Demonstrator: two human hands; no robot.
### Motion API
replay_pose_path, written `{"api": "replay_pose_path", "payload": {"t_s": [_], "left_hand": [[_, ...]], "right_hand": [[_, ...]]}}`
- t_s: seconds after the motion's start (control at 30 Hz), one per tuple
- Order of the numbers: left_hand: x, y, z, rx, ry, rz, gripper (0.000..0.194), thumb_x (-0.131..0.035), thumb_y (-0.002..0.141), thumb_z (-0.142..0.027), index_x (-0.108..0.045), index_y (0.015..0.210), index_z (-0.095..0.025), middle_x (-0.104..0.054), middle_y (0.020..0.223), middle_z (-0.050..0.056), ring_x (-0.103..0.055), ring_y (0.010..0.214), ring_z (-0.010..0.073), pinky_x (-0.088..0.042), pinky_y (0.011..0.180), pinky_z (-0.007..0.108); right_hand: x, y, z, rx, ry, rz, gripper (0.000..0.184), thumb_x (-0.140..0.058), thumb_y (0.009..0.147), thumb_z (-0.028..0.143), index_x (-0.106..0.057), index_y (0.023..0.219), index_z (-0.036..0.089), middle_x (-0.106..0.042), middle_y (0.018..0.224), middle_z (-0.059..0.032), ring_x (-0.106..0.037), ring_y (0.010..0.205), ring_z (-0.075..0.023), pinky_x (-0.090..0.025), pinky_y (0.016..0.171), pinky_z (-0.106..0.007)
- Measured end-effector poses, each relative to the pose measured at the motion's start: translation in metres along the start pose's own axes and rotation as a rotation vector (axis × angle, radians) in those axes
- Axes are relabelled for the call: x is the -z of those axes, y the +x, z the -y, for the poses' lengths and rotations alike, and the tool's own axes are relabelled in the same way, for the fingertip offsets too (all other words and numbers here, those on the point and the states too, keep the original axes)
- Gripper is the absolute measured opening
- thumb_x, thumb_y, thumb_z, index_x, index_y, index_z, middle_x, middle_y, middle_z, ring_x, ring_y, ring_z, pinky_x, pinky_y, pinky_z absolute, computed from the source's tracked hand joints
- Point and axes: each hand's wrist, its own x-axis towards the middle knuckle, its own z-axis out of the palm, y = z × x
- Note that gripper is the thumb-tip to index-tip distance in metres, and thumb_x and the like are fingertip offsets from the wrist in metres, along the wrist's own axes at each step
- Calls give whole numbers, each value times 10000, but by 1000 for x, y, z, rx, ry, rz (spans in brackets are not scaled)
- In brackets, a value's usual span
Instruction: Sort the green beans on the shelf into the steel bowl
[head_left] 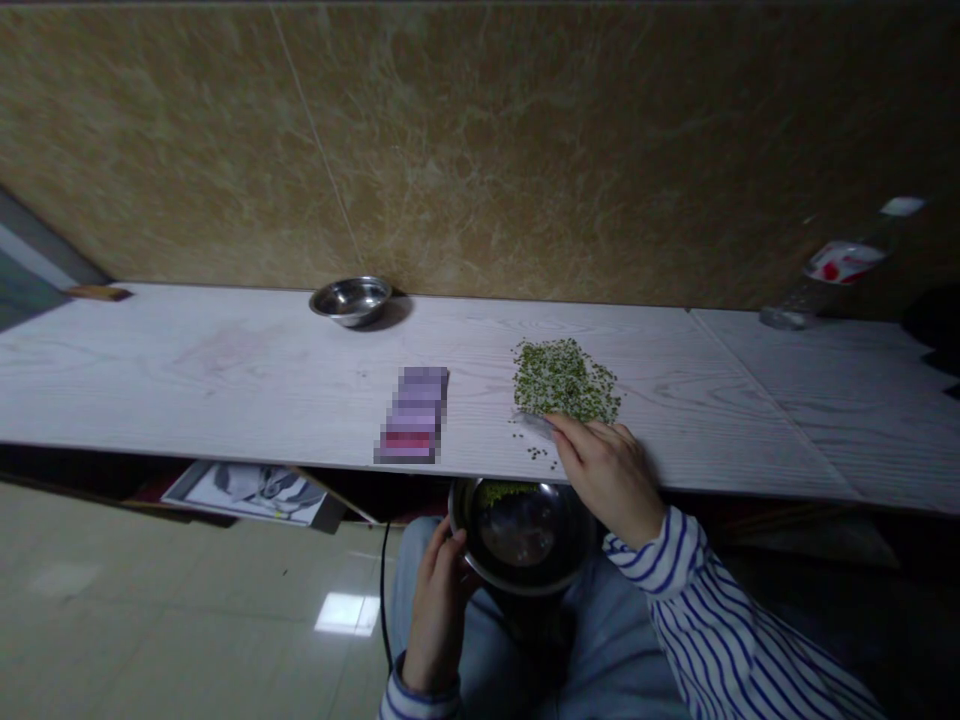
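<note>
Small green beans [566, 380], which look like mung beans, lie spread in a patch on the white table, a few of them loose near its front edge. Above their near side is my right hand [611, 475], its fingers closed on a thin, pale grey, shiny piece [534, 425] whose kind I cannot make out. Below the table edge, over my lap, a large metal bowl [517, 540] holds some green beans along its far inner side. My left hand [442, 590] grips that bowl by its left rim.
A small metal bowl [351, 300] stands against the wall. A phone-like purple object [412, 415], blurred out, lies left of the beans. At the right stands a clear bottle [832, 270] with a white cap. Under the tabletop, an open drawer [255, 490] juts out.
</note>
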Motion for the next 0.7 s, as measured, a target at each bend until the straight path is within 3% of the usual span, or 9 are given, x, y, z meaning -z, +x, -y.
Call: {"api": "replay_pose_path", "payload": {"t_s": [0.33, 0.7], "left_hand": [[-3, -3, 1, -15, -22, -27, 539, -722, 741, -484, -658, 1204, -214, -708, 1180, 147, -668, 1050, 320, -556, 752, 376], [-1, -1, 6, -3, -38, -28, 544, -723, 749, -464, -642, 1219, -201, -698, 1228, 159, -676, 1059, 320, -556, 742, 362]], "right_hand": [[0, -8, -6, 31, 51, 33, 247, -540, 978, 184, -709, 1157, 208, -785, 967, -67, -690, 827, -202, -405, 754, -330], [3, -7, -6, 41, 64, 32, 252, -534, 979, 178, -712, 1155, 204, -781, 921, -66, -682, 813, -208, -401, 754, -333]]}}
